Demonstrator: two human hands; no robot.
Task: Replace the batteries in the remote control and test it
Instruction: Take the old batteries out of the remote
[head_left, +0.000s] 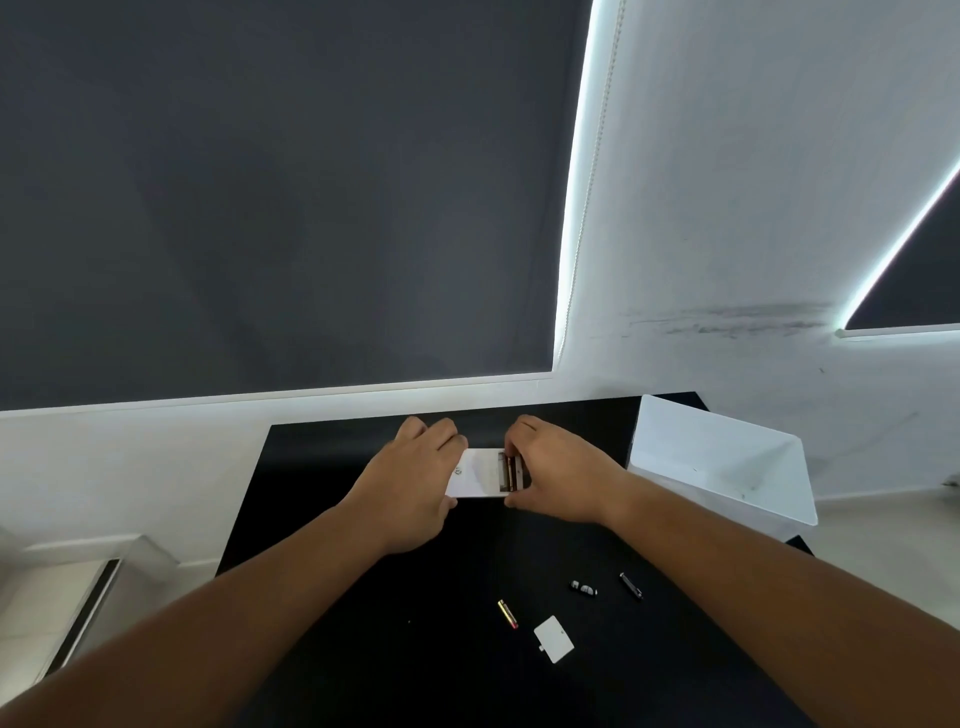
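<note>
Both hands (485, 478) outstretched, gripping remote (480, 474)

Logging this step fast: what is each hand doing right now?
Left hand: closed on the white remote control, gripping its left end.
Right hand: closed on the remote's right end, fingers at the open battery compartment.

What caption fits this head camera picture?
Both hands hold a white remote, battery bay open, over a black table.
</note>
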